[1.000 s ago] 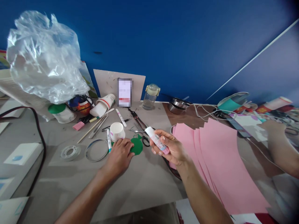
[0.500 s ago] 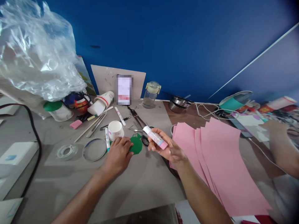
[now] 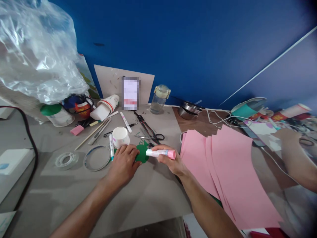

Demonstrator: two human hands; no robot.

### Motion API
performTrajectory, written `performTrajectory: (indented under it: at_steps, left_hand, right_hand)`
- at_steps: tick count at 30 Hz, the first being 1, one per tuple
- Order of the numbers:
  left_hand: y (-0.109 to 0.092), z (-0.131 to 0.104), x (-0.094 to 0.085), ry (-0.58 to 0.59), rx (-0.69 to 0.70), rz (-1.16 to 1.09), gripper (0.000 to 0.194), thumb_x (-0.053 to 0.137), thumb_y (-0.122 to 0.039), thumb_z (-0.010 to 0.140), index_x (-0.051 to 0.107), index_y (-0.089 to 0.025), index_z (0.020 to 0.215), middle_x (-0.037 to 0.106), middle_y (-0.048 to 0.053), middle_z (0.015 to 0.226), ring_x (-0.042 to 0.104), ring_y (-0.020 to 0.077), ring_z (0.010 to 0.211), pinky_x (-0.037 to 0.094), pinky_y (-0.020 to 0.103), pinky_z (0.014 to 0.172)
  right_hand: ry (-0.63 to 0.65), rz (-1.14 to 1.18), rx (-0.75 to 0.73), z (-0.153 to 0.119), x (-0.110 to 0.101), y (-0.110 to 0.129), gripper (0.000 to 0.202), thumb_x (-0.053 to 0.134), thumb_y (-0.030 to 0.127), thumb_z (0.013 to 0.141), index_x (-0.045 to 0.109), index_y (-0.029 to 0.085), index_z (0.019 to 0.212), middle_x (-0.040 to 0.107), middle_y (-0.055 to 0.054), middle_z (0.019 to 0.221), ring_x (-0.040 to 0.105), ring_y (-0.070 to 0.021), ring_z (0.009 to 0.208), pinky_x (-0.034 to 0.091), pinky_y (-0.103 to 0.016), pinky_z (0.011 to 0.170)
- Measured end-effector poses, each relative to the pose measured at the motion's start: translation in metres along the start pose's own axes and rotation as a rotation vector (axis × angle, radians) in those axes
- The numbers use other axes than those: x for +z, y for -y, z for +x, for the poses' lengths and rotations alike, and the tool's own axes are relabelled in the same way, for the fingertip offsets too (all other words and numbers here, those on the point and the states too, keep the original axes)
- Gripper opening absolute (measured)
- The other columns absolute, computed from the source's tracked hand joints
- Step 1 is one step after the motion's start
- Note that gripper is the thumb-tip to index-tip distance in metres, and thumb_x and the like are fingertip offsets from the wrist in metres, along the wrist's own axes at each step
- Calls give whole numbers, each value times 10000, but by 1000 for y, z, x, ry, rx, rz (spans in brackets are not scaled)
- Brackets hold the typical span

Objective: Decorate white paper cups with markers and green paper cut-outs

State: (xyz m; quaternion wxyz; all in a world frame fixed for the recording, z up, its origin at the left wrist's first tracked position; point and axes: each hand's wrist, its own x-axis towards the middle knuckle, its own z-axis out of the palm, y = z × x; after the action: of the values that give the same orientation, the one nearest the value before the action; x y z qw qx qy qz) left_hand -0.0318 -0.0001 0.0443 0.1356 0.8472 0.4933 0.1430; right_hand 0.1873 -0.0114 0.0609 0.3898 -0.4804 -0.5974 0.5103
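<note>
A glue stick with a white front end and a pink base is gripped in my right hand. Its white end points left, at the right edge of a small round green paper piece. My left hand lies over the left part of that paper, fingers together and pressing it down; some of the paper is hidden beneath. Just beyond the left hand stands a white paper cup, with an acrylic marker beside it. Scissors lie behind the glue stick, their handles partly covered.
Pink paper sheets fan out on the right. At left are a tape roll and a grey ring. Behind stand a glass bottle and a phone. Another person's arm reaches in at far right.
My right hand has moved left and turned, bringing the glue stick from a tilted hold to nearly level at the green paper's edge. My left hand has stayed on the paper.
</note>
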Motion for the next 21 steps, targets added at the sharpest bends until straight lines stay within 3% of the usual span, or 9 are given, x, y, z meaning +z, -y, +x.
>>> performTrajectory:
  at_steps: [8,12,21]
  left_hand:
    - [0,1,-1,6,4,-8,234,635,-269,834,620,-164,1043,609,114,1151,524,296,1054,441,459,913]
    - [0,1,0,7,3,-1,214,646,-249,823,626,-167,1021,605,107,1154,520,302,1050,442,464,903]
    - [1,-1,2,-5,19,13,228,628,-277,841,619,-176,1046,599,110,1160,508,304,1058,443,463,898]
  right_hand:
    - [-144,-216,65,-2,19,5,245,579,278,755,649,182,969,610,8,740,509,-129,614,420,-255,599]
    - [-120,-243,80,-1,23,3,188,581,277,741,621,182,897,567,29,672,469,-116,563,393,-242,549]
    - [-115,-268,28,1,26,-3,192,585,281,752,635,195,916,639,-7,770,552,-140,633,454,-259,610]
